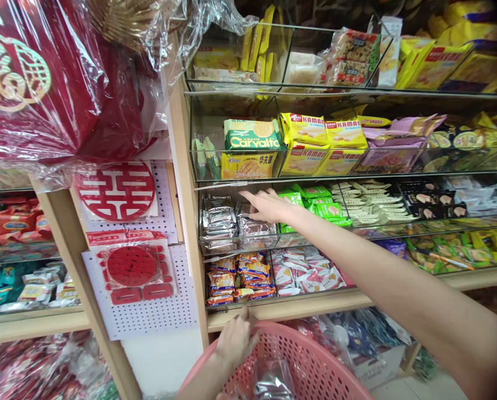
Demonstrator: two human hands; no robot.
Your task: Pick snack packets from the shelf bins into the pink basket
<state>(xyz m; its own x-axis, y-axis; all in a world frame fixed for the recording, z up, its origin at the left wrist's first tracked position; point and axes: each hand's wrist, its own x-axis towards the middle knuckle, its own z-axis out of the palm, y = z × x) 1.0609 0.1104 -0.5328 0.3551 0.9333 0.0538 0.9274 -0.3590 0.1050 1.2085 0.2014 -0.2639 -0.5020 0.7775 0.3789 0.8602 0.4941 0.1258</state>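
Observation:
My right hand [267, 204] reaches into a clear shelf compartment, its index finger stretched out to the left over silver-wrapped packets [254, 225]. Whether it touches them is hard to tell. Left of it lies another stack of silver packets [219, 218], and green packets [315, 201] are just to its right. My left hand [235, 339] is at the rim of a pink plastic basket [315, 355], below the orange-wrapped snacks [254, 272]; its grip is partly hidden. Inside the basket are silver packets [273, 380] in clear wrap.
Yellow packets [306, 130] and a green pack [252, 135] fill the shelf above. A wooden post [187, 194] stands left of the shelves. Red bags [65, 83] in clear plastic hang at the upper left. Bagged goods [352, 339] lie under the bottom shelf.

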